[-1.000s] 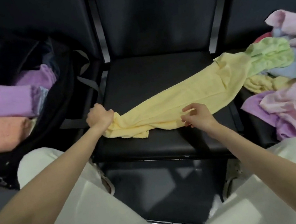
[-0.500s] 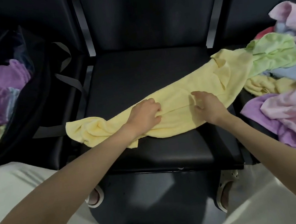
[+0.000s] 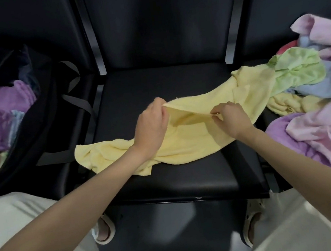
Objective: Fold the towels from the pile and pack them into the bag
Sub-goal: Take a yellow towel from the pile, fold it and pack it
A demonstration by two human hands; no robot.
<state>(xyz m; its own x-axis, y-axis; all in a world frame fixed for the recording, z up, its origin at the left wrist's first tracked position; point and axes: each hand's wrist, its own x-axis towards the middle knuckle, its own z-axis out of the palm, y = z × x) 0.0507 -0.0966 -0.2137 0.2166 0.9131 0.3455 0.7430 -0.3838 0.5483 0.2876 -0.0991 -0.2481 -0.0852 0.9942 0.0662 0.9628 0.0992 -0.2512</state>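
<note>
Our left hand (image 3: 152,125) fingers clamped on yellow towel (image 3: 188,143) edge, right hand (image 3: 232,116) pinching same edge, towel sprawled across black chair seat (image 3: 155,88), bag (image 3: 41,129) left, pile (image 3: 320,92) right

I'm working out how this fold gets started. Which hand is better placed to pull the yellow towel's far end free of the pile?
Probably the right hand: it pinches the yellow towel nearer the pile, where that end lies under the green towel.
</note>
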